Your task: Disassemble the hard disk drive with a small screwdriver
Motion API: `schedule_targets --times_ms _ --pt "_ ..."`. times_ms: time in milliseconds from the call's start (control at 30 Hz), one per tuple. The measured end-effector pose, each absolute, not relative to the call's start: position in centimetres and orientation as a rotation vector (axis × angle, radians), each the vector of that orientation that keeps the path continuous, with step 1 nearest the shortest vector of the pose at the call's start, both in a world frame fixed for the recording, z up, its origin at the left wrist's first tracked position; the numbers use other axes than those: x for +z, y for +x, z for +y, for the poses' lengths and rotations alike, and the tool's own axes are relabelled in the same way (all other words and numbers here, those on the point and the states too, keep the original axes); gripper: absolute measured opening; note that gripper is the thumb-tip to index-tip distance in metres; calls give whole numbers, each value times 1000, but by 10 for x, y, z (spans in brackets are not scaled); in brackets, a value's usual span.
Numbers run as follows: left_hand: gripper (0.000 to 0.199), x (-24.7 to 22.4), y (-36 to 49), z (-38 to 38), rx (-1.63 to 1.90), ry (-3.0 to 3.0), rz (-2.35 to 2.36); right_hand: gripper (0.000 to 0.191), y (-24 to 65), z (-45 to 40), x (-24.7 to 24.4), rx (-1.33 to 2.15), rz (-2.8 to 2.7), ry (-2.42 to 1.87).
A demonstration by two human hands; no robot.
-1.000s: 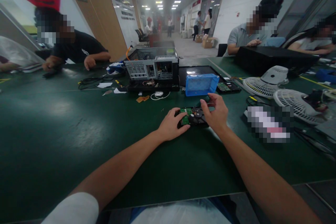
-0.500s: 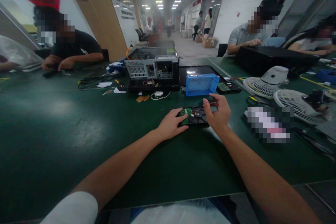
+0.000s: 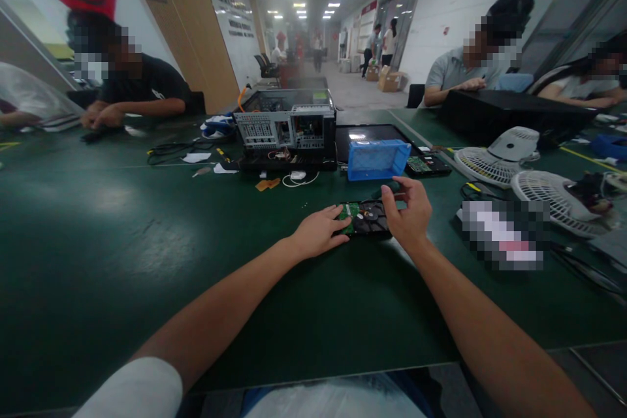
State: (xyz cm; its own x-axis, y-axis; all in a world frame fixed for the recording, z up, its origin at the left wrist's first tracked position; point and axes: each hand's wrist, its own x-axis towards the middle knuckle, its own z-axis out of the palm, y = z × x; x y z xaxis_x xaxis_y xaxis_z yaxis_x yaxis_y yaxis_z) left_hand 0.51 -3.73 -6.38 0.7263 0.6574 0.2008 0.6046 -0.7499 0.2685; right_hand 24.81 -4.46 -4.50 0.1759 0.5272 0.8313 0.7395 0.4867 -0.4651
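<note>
A hard drive (image 3: 365, 218), circuit board up, is steadied flat on the green table (image 3: 147, 241) by the left hand (image 3: 318, 235), its grip spread over the near edge. The right hand (image 3: 409, 212) is curled at the far corner, apparently pinching a small tool. Judged: board fastenings are being worked; precise fingertip alignment is called for next.

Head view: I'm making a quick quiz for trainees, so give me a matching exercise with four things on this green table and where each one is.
Things:
1. hard drive
2. blue bin
3. computer case
4. white fans

Places:
A. at the right side of the table
B. between the left hand and the right hand
C. just beyond the hard drive, lying on its side
D. at the far middle of the table, open, left of the blue bin

Pairs: 1-B, 2-C, 3-D, 4-A
</note>
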Motion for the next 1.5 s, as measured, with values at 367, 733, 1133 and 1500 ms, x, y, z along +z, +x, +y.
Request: schedule_targets --times_ms 367,733,1133,1500 --pt "43 -56 4 -36 308 2833 971 31 250 -45 -45 -216 -1486 -1155" --pt "39 -42 2 -40 136 2974 929 28 247 -46 -45 -219 -1524 -1154" --pt "39 -45 1 -38 150 2992 924 30 247 -45 -47 -219 -1543 -1167" --pt "36 -41 -1 -37 153 3017 877 29 247 -45 -47 -219 -1534 -1167"
